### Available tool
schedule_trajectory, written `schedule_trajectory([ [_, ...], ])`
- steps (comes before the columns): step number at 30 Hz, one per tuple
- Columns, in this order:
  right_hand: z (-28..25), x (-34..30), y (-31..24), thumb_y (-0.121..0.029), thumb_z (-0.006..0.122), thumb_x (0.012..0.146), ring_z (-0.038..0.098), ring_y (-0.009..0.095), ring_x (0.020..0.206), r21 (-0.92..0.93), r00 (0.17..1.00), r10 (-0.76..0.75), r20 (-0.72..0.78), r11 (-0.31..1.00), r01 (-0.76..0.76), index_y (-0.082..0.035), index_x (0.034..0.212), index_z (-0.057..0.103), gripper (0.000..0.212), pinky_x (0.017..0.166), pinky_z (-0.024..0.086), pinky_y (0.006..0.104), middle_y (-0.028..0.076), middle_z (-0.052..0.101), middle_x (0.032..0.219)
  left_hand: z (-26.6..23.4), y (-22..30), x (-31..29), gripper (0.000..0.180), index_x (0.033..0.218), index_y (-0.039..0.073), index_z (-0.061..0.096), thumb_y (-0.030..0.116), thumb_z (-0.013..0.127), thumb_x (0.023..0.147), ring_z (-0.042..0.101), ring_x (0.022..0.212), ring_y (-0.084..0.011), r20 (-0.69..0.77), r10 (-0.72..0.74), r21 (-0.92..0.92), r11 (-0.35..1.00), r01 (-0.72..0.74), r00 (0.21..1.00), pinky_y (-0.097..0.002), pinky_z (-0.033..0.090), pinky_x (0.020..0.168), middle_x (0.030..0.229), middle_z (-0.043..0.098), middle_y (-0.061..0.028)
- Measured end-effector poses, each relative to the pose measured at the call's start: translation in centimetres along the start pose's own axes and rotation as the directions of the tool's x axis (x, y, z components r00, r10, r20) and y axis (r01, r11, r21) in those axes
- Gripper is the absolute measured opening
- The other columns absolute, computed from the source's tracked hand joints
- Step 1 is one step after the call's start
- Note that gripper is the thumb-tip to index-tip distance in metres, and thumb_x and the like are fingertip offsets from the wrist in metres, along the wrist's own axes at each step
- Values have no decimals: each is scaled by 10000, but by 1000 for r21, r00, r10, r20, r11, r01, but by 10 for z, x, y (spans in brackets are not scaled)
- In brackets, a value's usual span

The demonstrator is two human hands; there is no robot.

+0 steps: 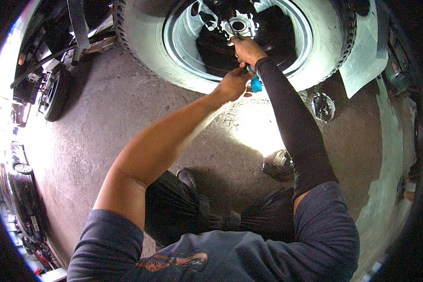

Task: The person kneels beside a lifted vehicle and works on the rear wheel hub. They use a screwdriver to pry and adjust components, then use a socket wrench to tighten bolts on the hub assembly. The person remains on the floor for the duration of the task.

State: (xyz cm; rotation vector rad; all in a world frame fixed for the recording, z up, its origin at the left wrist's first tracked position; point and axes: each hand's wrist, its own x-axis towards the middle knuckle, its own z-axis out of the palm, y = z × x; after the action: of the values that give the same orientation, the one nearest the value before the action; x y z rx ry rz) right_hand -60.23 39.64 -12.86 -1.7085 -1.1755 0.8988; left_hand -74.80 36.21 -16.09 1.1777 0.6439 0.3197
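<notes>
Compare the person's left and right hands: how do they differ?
The left hand joins a bare forearm; the right hand joins one in a black sleeve. The right hand is near the metal hub; the left hand is lower, by the turquoise object. Both reach toward the big wheel.

Through my remote view, the tyre (143, 44) is pale grey, the wheel rim (184, 47) and the hub (238, 24) are silver, and one small object (255, 85) is bright blue. I see also a plain black sleeve (290, 110), a dark blue shirt (268, 256) with an orange print (192, 259), and a mottled grey-brown floor (98, 122).
</notes>
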Motion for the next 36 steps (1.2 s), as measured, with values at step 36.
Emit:
schedule_trajectory([
  [36, -48, -40, -37, -491, 483, 1079, 707, 382, 890, -394, 964, -144, 222, 892, 223, 18, 1122, 643, 536, 833, 555, 485, 243, 707, 955, 14, 33, -20, 496, 1457, 1, 453, 292, 595, 1082, 705, 1060, -281, 16, 34, -174, 984, -30, 999, -425, 599, 957, 1240, 672, -143],
])
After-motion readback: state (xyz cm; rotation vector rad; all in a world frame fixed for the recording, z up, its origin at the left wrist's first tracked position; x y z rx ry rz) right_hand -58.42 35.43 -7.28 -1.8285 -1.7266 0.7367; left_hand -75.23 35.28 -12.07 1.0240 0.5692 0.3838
